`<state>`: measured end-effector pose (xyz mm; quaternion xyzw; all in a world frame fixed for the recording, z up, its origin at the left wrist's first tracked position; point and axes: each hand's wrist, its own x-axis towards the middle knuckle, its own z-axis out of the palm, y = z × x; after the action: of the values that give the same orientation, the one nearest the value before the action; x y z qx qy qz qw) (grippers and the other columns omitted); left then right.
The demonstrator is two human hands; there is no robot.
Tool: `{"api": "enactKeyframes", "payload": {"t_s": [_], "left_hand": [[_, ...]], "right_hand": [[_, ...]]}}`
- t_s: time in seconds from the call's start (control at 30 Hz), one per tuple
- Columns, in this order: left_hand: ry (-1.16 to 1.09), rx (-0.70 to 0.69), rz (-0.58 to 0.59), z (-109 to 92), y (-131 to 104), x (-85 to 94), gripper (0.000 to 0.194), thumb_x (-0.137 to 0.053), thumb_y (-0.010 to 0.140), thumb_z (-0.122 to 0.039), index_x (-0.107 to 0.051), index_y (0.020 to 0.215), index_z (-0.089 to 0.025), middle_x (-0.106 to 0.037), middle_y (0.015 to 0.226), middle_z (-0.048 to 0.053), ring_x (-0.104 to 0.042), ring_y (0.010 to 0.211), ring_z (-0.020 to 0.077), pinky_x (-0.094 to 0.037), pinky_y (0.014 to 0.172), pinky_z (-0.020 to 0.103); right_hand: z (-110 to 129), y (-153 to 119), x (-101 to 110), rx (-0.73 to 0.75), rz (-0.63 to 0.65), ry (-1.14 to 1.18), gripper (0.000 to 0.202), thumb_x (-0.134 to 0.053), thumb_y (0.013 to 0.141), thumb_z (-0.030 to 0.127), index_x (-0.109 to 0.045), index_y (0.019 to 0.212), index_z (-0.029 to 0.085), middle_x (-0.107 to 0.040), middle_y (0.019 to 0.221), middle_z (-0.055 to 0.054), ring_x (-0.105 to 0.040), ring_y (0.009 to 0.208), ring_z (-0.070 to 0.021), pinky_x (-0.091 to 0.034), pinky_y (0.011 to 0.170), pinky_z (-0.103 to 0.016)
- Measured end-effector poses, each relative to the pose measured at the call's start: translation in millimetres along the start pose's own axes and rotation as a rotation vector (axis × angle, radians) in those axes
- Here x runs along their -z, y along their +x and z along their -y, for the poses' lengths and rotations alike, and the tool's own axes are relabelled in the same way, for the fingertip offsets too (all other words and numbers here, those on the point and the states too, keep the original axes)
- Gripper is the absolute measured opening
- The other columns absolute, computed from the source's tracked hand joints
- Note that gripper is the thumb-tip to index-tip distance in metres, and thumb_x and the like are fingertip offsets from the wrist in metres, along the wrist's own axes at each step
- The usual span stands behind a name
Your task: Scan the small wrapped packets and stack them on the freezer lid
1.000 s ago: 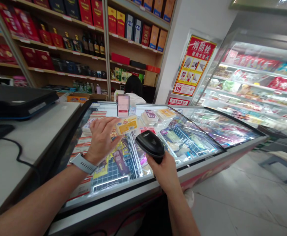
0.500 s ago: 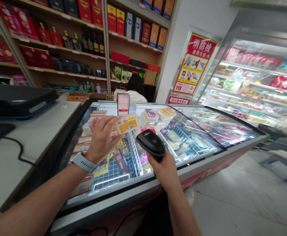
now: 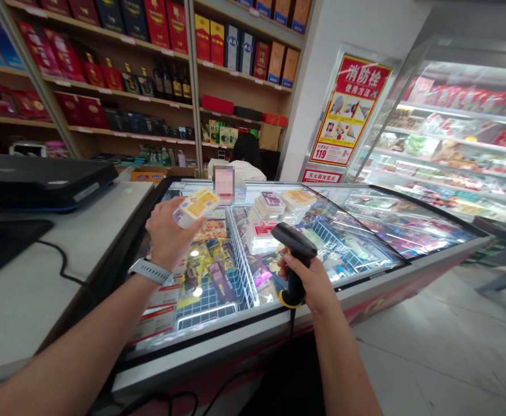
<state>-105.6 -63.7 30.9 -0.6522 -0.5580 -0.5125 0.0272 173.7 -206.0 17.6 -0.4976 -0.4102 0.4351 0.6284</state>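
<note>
Between the thumb and fingers of my left hand is a small plastic food box with a yellow label, tilted above the freezer's glass top. A grey-banded watch circles that wrist. My right hand grips a black barcode scanner by its handle, and its head points left and away from me. From the scanner's yellow-trimmed base a cable hangs down. Behind the scanner, similar boxes with a red label, a purple label and yellow labels rest stacked on the glass.
The chest freezer holds wire baskets of packaged food. A white counter at left bears a black device. A person in white is beyond the freezer. A grey stool stands at right.
My left hand has drawn the box left and turned it so its top and side show. The scanner has moved right and tipped upright, showing its handle. The view has shifted slightly.
</note>
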Motion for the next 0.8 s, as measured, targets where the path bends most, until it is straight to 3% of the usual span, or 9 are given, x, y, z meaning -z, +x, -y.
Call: {"api": "enactKeyframes", "payload": {"t_s": [0.17,0.3,0.47,0.63,0.8], "left_hand": [[0.099,0.196,0.037,31.2,9.1,-5.2,0.062,-0.071,0.078,-0.055,-0.06,0.125,-0.014,-0.06,0.128,0.019,-0.053,0.124,0.04,-0.035,0.104,0.063],[0.098,0.314,0.052,44.8,10.4,-7.5,0.066,-0.072,0.076,-0.058,-0.057,0.121,-0.011,-0.058,0.127,0.023,-0.051,0.122,0.0444,-0.031,0.099,0.072],[0.103,0.368,0.056,56.3,10.8,-11.4,0.071,-0.072,0.072,-0.062,-0.06,0.116,-0.007,-0.06,0.12,0.026,-0.053,0.118,0.0477,-0.032,0.092,0.074],[0.086,0.374,0.041,70.4,9.5,-17.8,0.073,-0.075,0.067,-0.064,-0.06,0.112,-0.009,-0.061,0.117,0.023,-0.052,0.116,0.045,-0.032,0.091,0.076],[0.07,0.312,0.024,60.2,6.3,-13.4,0.093,-0.072,0.07,-0.07,-0.046,0.136,-0.009,-0.051,0.134,0.026,-0.042,0.127,0.0477,-0.028,0.098,0.079]], "right_hand": [[-7.0,13.2,20.0,-0.073,-0.008,0.145,0.045,-0.089,0.066,0.045,-0.07,0.092,0.014,-0.068,0.066,0.0,-0.06,0.053,-0.0114,-0.049,0.051,-0.023],[-14.8,18.2,35.8,-0.11,-0.028,0.221,0.045,-0.089,0.066,0.044,-0.069,0.093,0.014,-0.068,0.067,0.0,-0.06,0.052,-0.0106,-0.049,0.05,-0.021],[-26.6,20.9,46.6,-0.136,0.007,0.326,0.042,-0.085,0.068,0.045,-0.069,0.095,0.016,-0.067,0.071,0.001,-0.058,0.053,-0.0104,-0.048,0.05,-0.022],[-32.5,23.7,47.2,-0.15,-0.014,0.373,0.038,-0.082,0.068,0.045,-0.069,0.093,0.018,-0.065,0.071,0.001,-0.056,0.051,-0.011,-0.047,0.047,-0.023],[-31.7,23.8,46.3,-0.139,-0.002,0.368,0.039,-0.081,0.067,0.047,-0.069,0.092,0.019,-0.065,0.07,0.002,-0.055,0.049,-0.0102,-0.046,0.046,-0.022]]}}
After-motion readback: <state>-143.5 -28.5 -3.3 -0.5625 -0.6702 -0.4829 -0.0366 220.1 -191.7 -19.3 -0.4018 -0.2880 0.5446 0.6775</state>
